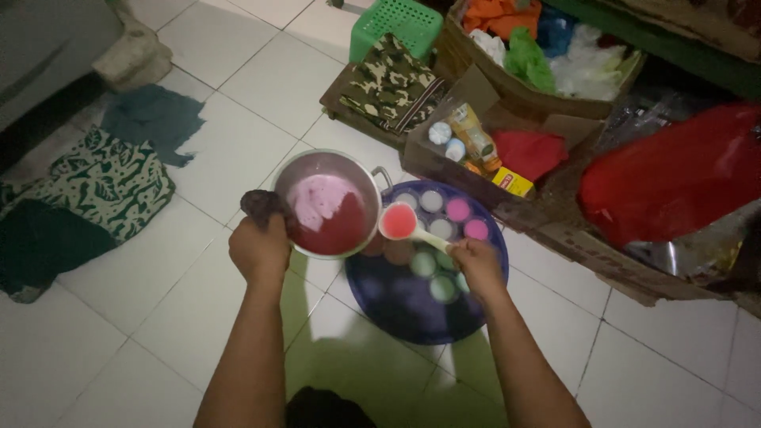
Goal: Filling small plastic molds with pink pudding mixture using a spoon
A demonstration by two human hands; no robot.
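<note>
A green basket [395,24] sits at twelve o'clock, a camouflage cloth [392,83] just below it. A cardboard box [507,87] of rags lies at one o'clock, a red bag [674,178] at three, patterned cloths [107,182] at nine.

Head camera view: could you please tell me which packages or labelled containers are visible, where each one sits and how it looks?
Bottle: lying in the cardboard box, orange-yellow label.
Two round lids: beside the bottle, pale blue-white.
Small carton: at the box's front edge, rectangular, yellow with red.
</note>
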